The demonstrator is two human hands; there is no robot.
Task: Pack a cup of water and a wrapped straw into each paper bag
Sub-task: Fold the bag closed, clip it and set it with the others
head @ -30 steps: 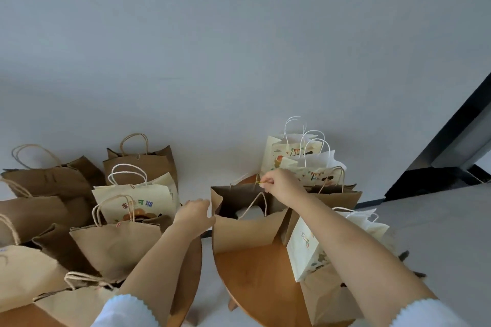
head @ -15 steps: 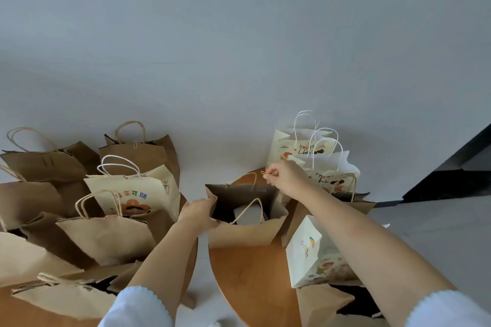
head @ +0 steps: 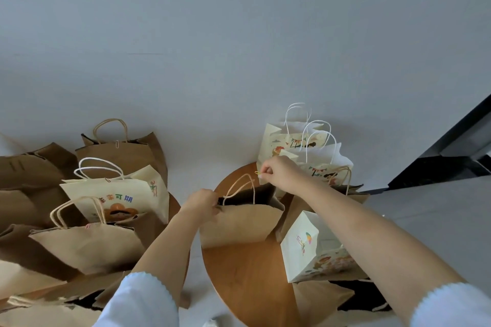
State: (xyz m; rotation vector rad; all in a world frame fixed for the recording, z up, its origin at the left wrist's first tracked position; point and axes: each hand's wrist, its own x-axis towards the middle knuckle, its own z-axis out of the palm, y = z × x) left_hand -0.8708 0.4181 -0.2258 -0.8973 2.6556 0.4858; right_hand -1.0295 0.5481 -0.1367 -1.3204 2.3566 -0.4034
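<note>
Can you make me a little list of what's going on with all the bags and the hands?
place: two round wooden tables, right one, by a pale wall
bag being handled: brown paper bag standing on the right table
left hand: pinches the bag's top edges together
right hand: pinches a small yellow paper clip above the bag
bag's contents: hidden, top nearly closed
left table: brown bags and a cream bag with an orange flower print
right table, behind: cream printed bags with white handles
clips elsewhere: one on the far brown bag
</note>
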